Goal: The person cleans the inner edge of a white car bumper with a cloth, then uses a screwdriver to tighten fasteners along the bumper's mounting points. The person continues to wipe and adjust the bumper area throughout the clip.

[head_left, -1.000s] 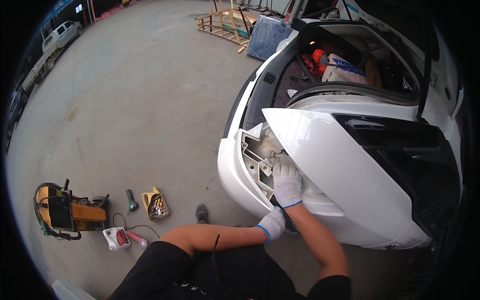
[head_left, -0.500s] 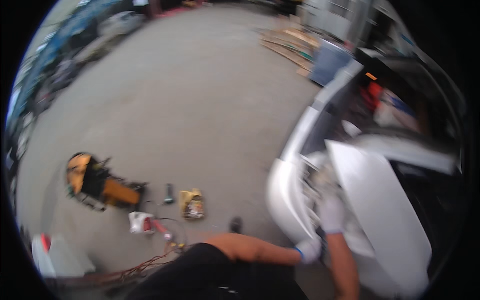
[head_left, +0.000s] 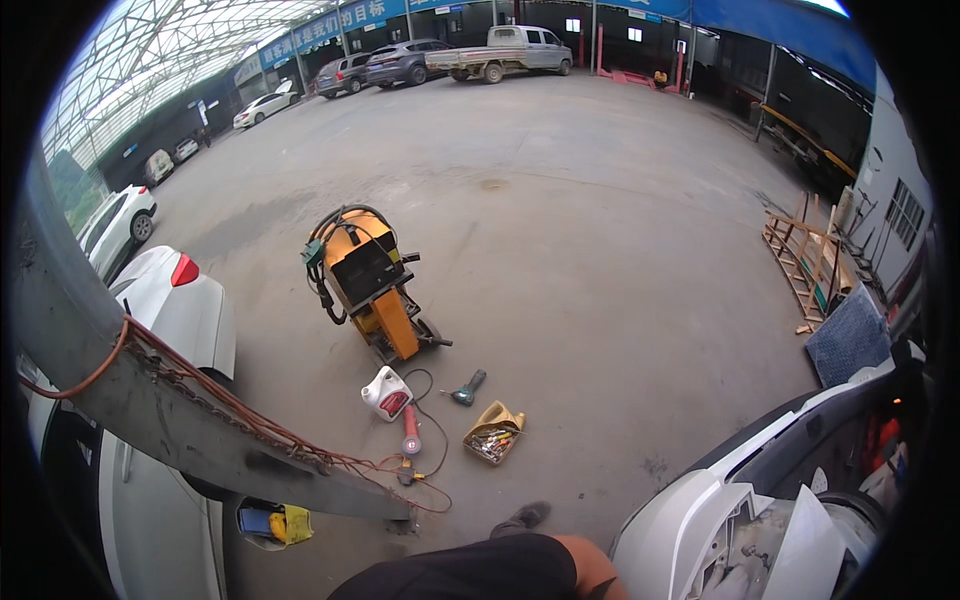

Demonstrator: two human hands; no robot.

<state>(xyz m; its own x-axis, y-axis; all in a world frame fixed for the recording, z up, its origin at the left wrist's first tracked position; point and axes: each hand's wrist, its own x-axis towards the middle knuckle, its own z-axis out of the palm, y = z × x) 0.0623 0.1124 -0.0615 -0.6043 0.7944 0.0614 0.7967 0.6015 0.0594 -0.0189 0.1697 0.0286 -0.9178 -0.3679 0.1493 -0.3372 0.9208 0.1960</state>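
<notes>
My bare arm enters at the lower edge beside my black clothing, with my left hand out of sight. At the lower right is the white car's rear corner, its lamp recess exposed beside a pointed white panel. A pale shape low in the recess may be part of my gloved right hand; I cannot make out its fingers or what it holds.
Ahead on the floor stand an orange machine, a white jug, a power tool and a tool container. A leaning steel post with hoses crosses the left. Wooden frames lean at right, vehicles line the back.
The view has swung up and left, bringing the post, parked vehicles and roof into sight. The car has shifted toward the lower right, and both gloved hands have mostly left the picture.
</notes>
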